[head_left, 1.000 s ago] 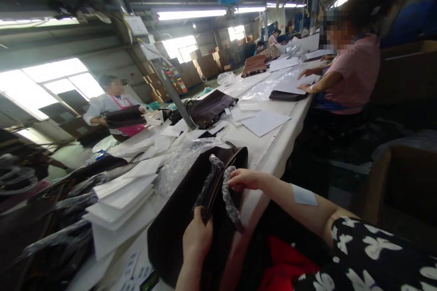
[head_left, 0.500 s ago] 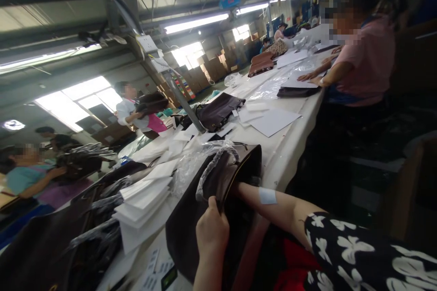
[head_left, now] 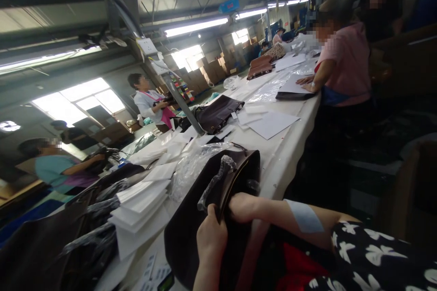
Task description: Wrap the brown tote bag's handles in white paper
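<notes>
A dark brown handbag (head_left: 191, 218) lies tilted at the table's near edge, its mouth turned toward me, with a yellow zip line along the opening. Its handle (head_left: 216, 182) is wrapped in clear plastic. My left hand (head_left: 212, 236) is closed on the bag's rim, thumb on the outer side. Just inside the mouth is my right hand (head_left: 243, 207); its fingers are hidden by the bag, so what they hold cannot be seen. A bit of clear plastic (head_left: 253, 185) shows inside the opening.
White paper sheets (head_left: 143, 195) are stacked left of the bag, beside dark bags (head_left: 68, 236). Crumpled clear plastic (head_left: 187, 173) lies behind it. Farther along the white table (head_left: 283, 145) are another dark bag (head_left: 220, 111), loose sheets (head_left: 273, 122) and a metal post (head_left: 182, 100). Several co-workers stand around.
My right hand has drawn back toward me, from deep in the bag to near its mouth. My left hand keeps its grip. The co-workers have shifted.
</notes>
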A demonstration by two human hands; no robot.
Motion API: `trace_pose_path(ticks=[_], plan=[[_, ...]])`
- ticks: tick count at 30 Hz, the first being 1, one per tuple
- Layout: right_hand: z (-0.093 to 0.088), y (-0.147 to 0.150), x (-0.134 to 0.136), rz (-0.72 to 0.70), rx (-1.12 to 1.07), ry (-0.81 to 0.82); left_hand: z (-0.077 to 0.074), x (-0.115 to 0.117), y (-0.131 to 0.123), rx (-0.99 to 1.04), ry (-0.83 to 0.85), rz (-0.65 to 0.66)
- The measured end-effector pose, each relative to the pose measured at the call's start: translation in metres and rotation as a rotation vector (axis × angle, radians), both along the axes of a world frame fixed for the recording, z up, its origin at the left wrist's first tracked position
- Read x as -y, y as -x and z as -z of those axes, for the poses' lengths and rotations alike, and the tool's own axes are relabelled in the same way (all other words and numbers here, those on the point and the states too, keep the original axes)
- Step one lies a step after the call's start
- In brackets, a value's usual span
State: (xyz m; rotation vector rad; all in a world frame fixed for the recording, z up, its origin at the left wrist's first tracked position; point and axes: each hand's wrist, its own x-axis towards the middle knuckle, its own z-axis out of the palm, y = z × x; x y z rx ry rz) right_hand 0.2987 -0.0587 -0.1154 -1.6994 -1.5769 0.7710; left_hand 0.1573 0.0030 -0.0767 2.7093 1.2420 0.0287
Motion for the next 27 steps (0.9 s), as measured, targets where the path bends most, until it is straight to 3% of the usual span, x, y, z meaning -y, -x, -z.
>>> trace_pose_path(ticks=[2,5,7,9,11,14,17,21,24,27], plan=[[-0.043,0.003,0.016,-0.040,0.379,0.005,0.006,0.004,0.000,-0.014,-0.034,0.043],[-0.098,-0.001,0.017,0.111,0.394,-0.182,0.021,0.019,-0.002,-0.041,-0.139,0.143],[-0.112,-0.008,0.002,0.171,0.354,-0.115,0.033,0.032,-0.002,-0.069,-0.217,0.183],[-0.104,-0.015,-0.019,0.195,0.280,0.062,0.043,0.042,-0.002,-0.090,-0.282,0.204],[-0.081,-0.020,-0.037,0.244,0.111,0.160,0.052,0.045,0.001,-0.071,-0.349,0.234],[-0.046,-0.022,-0.048,0.358,-0.069,0.066,0.064,0.042,0.006,0.010,-0.448,0.305],[-0.031,-0.024,-0.044,0.454,-0.086,0.008,0.077,0.037,0.010,0.101,-0.524,0.342],[-0.043,-0.028,-0.036,0.342,-0.592,0.033,0.085,0.042,0.011,0.179,-0.479,0.343],[-0.061,-0.030,-0.017,0.266,-0.993,-0.240,0.076,0.045,0.011,0.228,-0.290,0.187],[-0.072,-0.035,0.021,0.416,-1.075,-0.598,0.054,0.041,0.006,0.132,-0.066,-0.041]])
